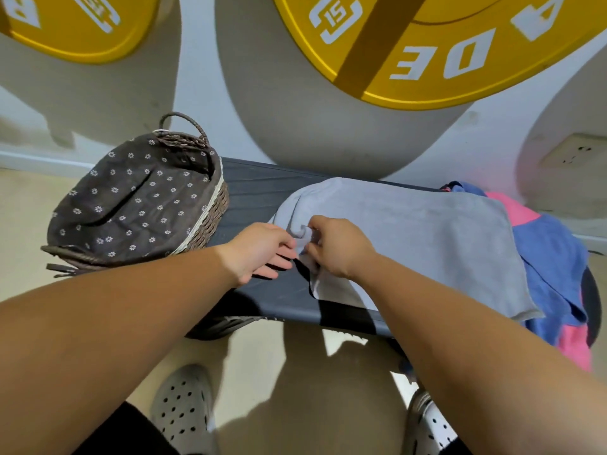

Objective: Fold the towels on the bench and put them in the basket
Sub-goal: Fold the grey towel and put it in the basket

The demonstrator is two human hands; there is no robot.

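One grey terry towel [410,231]: lies on dark counter [259,188].
Left hand [259,249]: pinches its bunched edge.
Right hand [338,247]: pinches same edge.

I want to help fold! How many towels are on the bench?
3. A grey terry towel lies spread on the dark bench, a crumpled blue towel at its right end, a pink towel beneath that. Others may hide there.

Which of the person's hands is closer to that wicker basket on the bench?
Left. The left hand is just right of the basket, at a corner of the grey towel; the right hand pinches that towel farther from the basket.
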